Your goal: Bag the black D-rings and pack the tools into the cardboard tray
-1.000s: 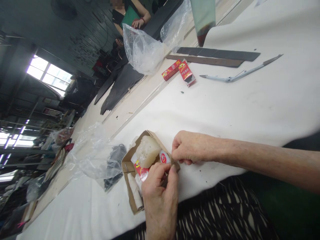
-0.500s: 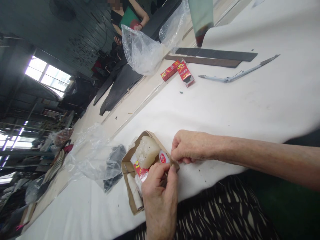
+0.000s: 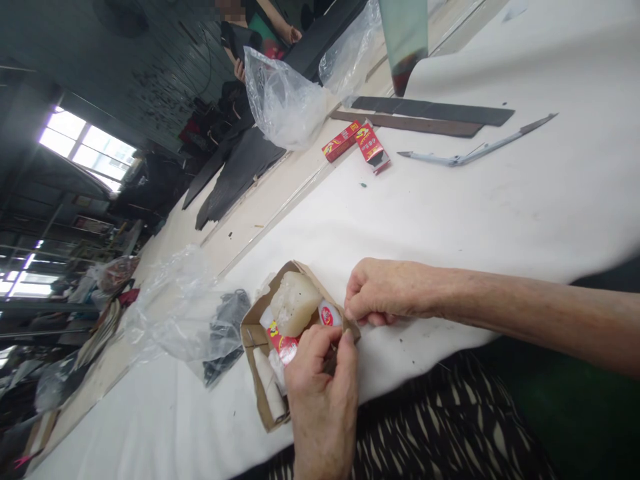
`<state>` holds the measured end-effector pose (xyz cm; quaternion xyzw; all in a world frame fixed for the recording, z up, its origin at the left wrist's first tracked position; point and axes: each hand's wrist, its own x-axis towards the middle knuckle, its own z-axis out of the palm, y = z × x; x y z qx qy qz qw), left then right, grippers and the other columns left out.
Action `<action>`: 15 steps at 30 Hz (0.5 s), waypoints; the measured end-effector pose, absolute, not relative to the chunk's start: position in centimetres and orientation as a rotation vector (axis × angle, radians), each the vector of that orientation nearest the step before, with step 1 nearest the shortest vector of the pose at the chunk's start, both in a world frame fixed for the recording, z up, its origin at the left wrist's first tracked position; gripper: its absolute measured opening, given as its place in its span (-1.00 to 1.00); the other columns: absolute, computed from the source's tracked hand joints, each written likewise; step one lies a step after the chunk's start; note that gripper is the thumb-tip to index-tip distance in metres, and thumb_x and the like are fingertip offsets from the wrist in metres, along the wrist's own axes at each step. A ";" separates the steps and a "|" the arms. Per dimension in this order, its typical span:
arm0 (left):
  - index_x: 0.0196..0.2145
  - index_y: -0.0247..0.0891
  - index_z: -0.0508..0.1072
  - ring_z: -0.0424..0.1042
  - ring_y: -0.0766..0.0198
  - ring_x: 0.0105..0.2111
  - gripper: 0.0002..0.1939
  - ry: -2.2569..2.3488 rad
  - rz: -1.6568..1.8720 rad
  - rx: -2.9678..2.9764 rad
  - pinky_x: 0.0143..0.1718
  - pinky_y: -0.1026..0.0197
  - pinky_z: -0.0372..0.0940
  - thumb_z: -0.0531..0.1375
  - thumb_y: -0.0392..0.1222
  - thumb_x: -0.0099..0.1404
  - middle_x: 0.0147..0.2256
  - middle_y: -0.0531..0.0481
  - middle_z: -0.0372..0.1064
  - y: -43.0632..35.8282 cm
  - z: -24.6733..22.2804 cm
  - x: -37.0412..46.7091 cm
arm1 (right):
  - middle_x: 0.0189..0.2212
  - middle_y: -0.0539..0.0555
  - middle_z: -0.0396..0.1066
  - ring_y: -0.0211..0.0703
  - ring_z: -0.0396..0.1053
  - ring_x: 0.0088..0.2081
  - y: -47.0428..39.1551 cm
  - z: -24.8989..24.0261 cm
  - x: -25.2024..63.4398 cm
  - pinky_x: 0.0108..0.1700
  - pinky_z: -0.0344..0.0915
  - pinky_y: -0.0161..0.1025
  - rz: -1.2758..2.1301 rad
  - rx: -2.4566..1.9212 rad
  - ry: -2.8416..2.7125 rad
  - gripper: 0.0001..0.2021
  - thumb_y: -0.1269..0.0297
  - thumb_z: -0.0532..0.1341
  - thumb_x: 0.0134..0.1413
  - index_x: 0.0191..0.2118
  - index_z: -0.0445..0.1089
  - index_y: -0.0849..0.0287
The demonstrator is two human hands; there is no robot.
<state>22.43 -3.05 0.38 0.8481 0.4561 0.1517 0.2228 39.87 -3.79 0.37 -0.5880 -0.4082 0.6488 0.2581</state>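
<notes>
An open cardboard box [image 3: 251,387] stands on the white covering near my body. Inside are a pale waxy block [image 3: 295,303], a white thread spool [image 3: 270,387], a red-and-yellow packet [image 3: 284,345] and a white piece with a round red label [image 3: 327,313]. Over the box's near right corner, my left hand [image 3: 323,397] is closed, thumb and index finger together; what they pinch is hidden. My right hand [image 3: 377,293] is curled beside the box's right wall, its fingertips pressed together close to the left thumb. Anything in it is too small or hidden to make out.
Two red small boxes [image 3: 341,141], dark flat strips [image 3: 433,110] and a long thin blade tool [image 3: 453,160] lie farther up. A green-tinted container [image 3: 406,43] holds dark liquid. Clear plastic bags [image 3: 280,100] and black sheets [image 3: 245,173] lie along the table. Another person [image 3: 265,27] is behind.
Both hands stay almost in place at the box's corner, the right shifting very slightly. The person in the back has moved their arms and what they hold. The view has tilted a little.
</notes>
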 end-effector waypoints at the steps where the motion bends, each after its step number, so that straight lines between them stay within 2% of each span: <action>1: -0.44 -0.25 0.44 0.30 0.32 -0.48 -0.83 1.258 0.422 2.345 -0.48 0.32 0.18 0.15 -0.15 0.25 -0.52 0.05 0.33 -3.0 0.3 22.4 | -0.79 -0.11 0.14 -0.43 0.00 -0.75 -3.8 0.2 39.9 -0.69 -0.09 -0.41 1.764 -1.583 -1.087 -0.87 0.49 0.12 -0.18 -0.64 0.25 0.23; 6: -0.46 -0.26 0.43 0.27 0.34 -0.50 -0.83 1.245 0.433 2.364 -0.49 0.33 0.18 0.15 -0.17 0.25 -0.53 0.05 0.30 -2.9 0.3 22.4 | -0.74 -0.07 0.25 -0.39 0.13 -0.71 -4.1 -0.2 40.0 -0.65 0.03 -0.42 1.732 -1.574 -1.053 -0.89 0.51 0.11 -0.17 -0.59 0.31 0.24; 12: -0.45 -0.26 0.43 0.25 0.35 -0.51 -0.83 1.241 0.421 2.336 -0.48 0.33 0.17 0.14 -0.16 0.25 -0.53 0.07 0.29 -3.0 0.2 22.5 | -0.82 -0.12 0.13 -0.43 -0.01 -0.76 -4.0 0.3 40.0 -0.69 -0.06 -0.42 1.737 -1.602 -1.100 -0.88 0.52 0.11 -0.21 -0.64 0.28 0.24; 15: -0.45 -0.25 0.43 0.25 0.35 -0.51 -0.83 1.258 0.427 2.323 -0.47 0.33 0.17 0.14 -0.16 0.25 -0.53 0.07 0.28 -3.0 0.2 22.4 | -0.81 -0.10 0.16 -0.42 0.03 -0.76 -3.9 0.2 40.0 -0.69 -0.02 -0.43 1.724 -1.637 -1.092 -0.87 0.51 0.10 -0.19 -0.65 0.28 0.25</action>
